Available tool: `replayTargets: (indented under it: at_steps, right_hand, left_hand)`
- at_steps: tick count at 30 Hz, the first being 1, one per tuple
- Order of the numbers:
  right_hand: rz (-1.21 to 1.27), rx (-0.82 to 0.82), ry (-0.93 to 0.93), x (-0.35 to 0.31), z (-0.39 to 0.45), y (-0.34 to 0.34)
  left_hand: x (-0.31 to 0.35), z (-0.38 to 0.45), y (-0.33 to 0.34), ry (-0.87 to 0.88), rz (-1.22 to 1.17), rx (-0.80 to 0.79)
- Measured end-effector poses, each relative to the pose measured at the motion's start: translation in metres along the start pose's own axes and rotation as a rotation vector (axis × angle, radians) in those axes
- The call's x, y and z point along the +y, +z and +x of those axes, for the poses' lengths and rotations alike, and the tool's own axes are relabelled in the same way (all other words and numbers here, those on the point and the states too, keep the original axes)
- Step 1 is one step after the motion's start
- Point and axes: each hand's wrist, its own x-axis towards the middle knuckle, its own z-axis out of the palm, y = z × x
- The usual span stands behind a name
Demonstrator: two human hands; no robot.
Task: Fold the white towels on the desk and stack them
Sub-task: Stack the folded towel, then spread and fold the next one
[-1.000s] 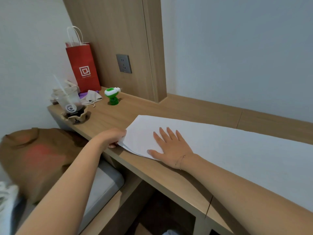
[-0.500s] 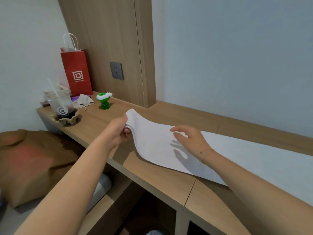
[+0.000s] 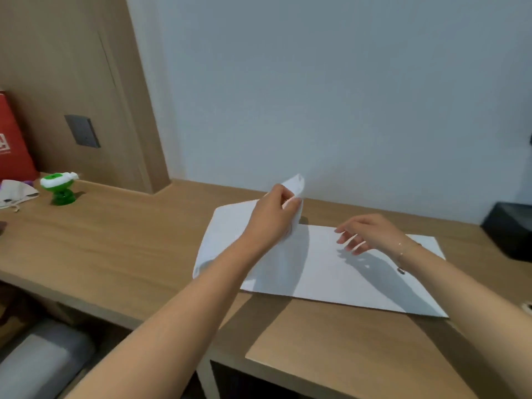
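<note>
1 towel [image 3: 331,269] on desk [image 3: 115,249] | left hand [image 3: 273,217] fingers pinch corner | right hand [image 3: 368,233] fingers released

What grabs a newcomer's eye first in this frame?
The white towel spread on the wooden desk, its left end lifted and carried over by the left hand, which pinches the corner. The right hand hovers open just above the towel's middle. At far left, a small green and white gadget stands out beside a red paper bag.
</note>
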Motion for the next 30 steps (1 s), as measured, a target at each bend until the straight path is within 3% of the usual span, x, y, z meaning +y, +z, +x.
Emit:
replayTargets:
  at_steps: [5, 13, 19, 22, 30]
  right_hand:
    - [0.094, -0.019, 0.207, 0.036, -0.006, -0.024]
    - [0.067, -0.048, 0.298, 0.041, 0.020, -0.014]
    - [-0.205, -0.095, 0.249, 0.027, 0.041, 0.010]
    - [-0.233, -0.033, 0.148, 0.027, 0.045, 0.014]
    - [0.138, 0.288, 0.075, 0.015, 0.020, -0.046]
  left_hand:
    - [-0.026, -0.040, 0.088, 0.103, 0.344, -0.215]
    - [-0.045, -0.058, 0.099, 0.237, 0.324, -0.115]
    - [-0.042, -0.059, 0.094, 0.363, 0.319, -0.116]
    - [-0.041, -0.059, 0.090, 0.403, 0.313, -0.100]
    - [-0.043, -0.069, 0.076, 0.542, 0.460, 0.063]
